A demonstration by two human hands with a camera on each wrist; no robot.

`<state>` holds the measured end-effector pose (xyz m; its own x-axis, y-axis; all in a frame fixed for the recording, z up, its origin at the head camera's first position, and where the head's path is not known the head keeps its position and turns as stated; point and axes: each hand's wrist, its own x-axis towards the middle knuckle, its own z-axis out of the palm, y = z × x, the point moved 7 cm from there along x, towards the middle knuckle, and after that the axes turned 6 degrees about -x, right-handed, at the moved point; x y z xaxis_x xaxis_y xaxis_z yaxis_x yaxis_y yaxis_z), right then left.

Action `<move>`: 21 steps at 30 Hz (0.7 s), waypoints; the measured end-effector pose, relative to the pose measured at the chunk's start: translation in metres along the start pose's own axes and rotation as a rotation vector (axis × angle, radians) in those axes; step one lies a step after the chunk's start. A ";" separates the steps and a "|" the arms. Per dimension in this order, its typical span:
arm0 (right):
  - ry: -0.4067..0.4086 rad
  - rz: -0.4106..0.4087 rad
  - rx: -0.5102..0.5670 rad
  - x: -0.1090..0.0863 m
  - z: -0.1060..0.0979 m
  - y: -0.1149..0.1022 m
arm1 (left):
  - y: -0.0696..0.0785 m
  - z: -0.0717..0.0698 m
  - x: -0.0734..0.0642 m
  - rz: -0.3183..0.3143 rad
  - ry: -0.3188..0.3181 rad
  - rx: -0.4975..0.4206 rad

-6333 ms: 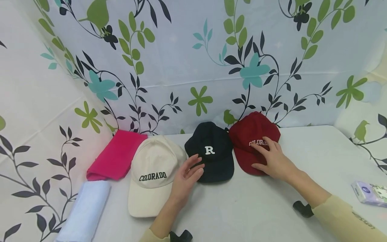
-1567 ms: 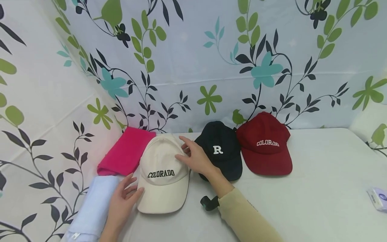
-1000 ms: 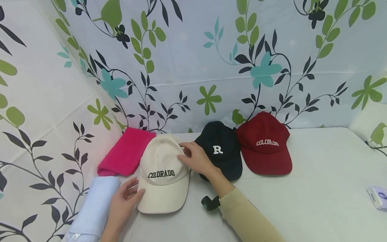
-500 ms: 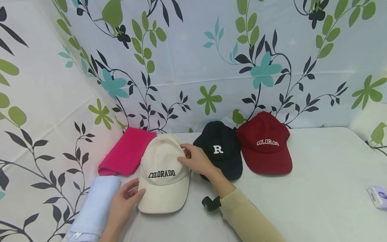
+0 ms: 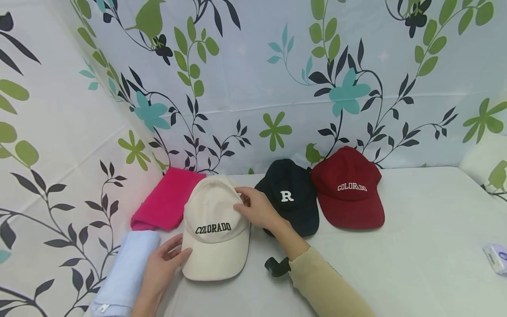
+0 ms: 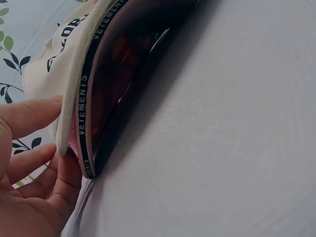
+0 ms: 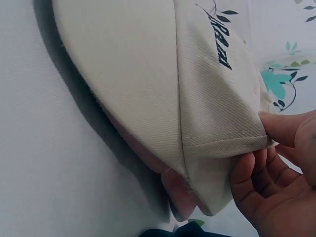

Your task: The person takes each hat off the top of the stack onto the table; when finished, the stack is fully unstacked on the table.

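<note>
A cream baseball cap lettered COLORADO lies front up among the row. My left hand pinches its left edge near the brim, thumb on top and fingers beneath. In the left wrist view, the dark lettered inner band shows beside those fingers. My right hand grips the right side of the crown between thumb and curled fingers, partly overlapping the navy cap with a white R. To its right sits a dark red cap, also lettered COLORADO.
A folded pink cloth lies behind the left hand, and a rolled light blue cloth runs along the left side. On the white table's right edge is a small purple-and-white packet. A leaf-patterned curtain hangs behind.
Both hands have shifted left, from the navy and red caps to the cream cap. Since then the right fingers have closed on its crown. The caps have stayed in place.
</note>
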<state>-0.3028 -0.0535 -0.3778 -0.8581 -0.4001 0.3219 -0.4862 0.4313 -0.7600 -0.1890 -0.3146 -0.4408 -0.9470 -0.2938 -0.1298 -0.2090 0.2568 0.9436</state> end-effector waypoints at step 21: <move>0.097 -0.119 0.056 -0.004 -0.035 -0.030 | 0.024 0.010 -0.012 0.137 0.050 -0.251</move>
<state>-0.2909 -0.0364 -0.3364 -0.8080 -0.3649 0.4627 -0.5780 0.3381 -0.7427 -0.1851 -0.2954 -0.4196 -0.9476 -0.3192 0.0131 -0.0073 0.0627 0.9980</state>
